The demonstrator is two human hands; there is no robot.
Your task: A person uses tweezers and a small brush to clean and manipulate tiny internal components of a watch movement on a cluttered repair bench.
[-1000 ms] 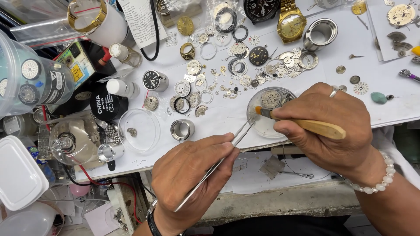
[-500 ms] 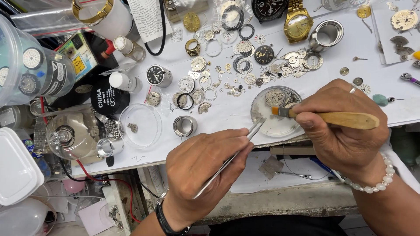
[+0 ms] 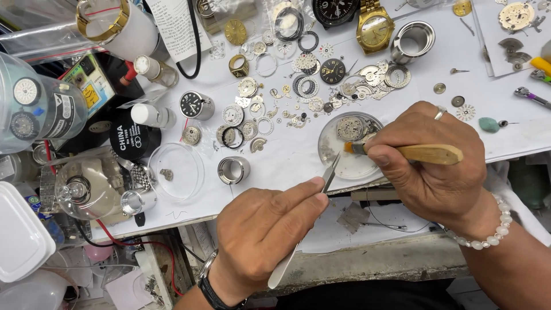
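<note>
My left hand [image 3: 261, 229] grips steel tweezers [image 3: 330, 172], their tips resting at the near rim of a small round metal dish [image 3: 338, 163]. My right hand [image 3: 433, 163] holds a wooden-handled brush [image 3: 427, 152], with its orange bristles over the dish. A round watch movement [image 3: 350, 127] lies in the dish just beyond the bristles. A ring sits on a right finger and a white bead bracelet on that wrist. A dark watch is on my left wrist.
Many loose watch parts, dials and rings [image 3: 298, 92] cover the white bench. A gold watch [image 3: 374, 26] and a steel case [image 3: 412, 40] lie at the back. A clear dish [image 3: 177, 170], a steel ring [image 3: 233, 170], bottles and a lidded tub [image 3: 20, 235] stand left.
The view has drifted slightly. My right hand has shifted the brush across the dish, and my left hand has brought the tweezers' tips closer to the dish rim.
</note>
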